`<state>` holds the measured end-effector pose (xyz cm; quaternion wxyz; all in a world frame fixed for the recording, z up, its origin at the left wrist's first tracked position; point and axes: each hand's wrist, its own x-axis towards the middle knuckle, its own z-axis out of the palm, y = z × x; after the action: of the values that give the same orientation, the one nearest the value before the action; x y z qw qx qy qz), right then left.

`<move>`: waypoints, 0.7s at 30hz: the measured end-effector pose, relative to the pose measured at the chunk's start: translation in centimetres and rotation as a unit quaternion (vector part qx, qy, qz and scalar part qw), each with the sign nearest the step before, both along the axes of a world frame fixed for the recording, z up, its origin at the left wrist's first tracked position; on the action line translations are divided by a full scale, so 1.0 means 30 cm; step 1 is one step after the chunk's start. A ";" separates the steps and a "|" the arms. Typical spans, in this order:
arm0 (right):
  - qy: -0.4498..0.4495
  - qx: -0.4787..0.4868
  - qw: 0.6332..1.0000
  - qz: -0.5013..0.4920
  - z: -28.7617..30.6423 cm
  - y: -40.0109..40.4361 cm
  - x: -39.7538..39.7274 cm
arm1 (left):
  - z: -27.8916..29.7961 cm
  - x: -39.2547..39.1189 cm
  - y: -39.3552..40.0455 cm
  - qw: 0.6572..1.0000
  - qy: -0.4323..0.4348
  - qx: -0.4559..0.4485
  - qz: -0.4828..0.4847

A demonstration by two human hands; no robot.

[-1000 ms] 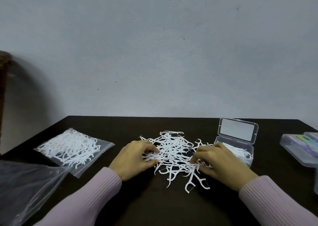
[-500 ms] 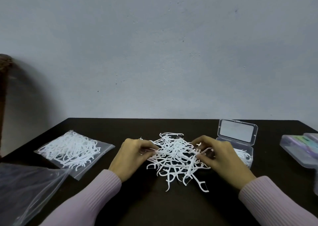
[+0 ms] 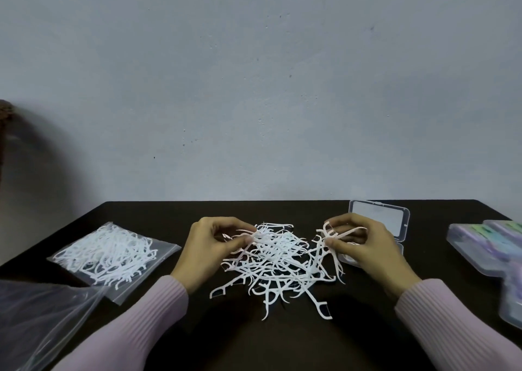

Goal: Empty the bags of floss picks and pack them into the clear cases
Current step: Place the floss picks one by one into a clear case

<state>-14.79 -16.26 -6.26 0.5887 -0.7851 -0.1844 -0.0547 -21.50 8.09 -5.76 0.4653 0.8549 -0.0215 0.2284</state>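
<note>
Right hand [image 3: 364,246] has lifted off the worktop [image 3: 282,342] since a second ago, and its thumb and fingers now pinch a small bunch of floss picks [image 3: 332,236] raised clear of the loose pile [image 3: 276,260]. Just behind that hand sits the open clear case [image 3: 378,223], lid tipped back, partly hidden by the knuckles, so I judge the bunch is about to go in there. Across the pile, the left hand [image 3: 214,246] pinches a few picks at the heap's near edge, also raised where earlier it lay flat on them. Beyond the left hand lies a full bag of picks [image 3: 113,252], unopened by the look of it, and nearer still an empty bag [image 3: 36,319]. Far right, closed cases [image 3: 491,252] wait. Most picks remain unpacked.
</note>
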 end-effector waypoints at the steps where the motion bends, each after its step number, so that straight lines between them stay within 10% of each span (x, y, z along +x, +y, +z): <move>1: 0.012 0.020 1.000 -0.006 0.005 -0.006 0.002 | 0.001 0.006 -0.003 1.000 0.001 -0.014 -0.006; 8: 0.069 0.132 0.987 -0.058 0.023 -0.060 0.043 | 0.031 0.065 -0.096 0.981 -0.013 -0.185 -0.054; 21: -0.056 -0.138 0.985 -0.085 0.007 -0.174 0.115 | 0.014 0.271 -0.356 0.951 0.041 -0.276 -0.136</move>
<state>-11.35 -21.49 -6.05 0.4566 -0.8673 -0.1559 -0.1225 -13.37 -2.59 -5.33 0.7104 0.6905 -0.0542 0.1247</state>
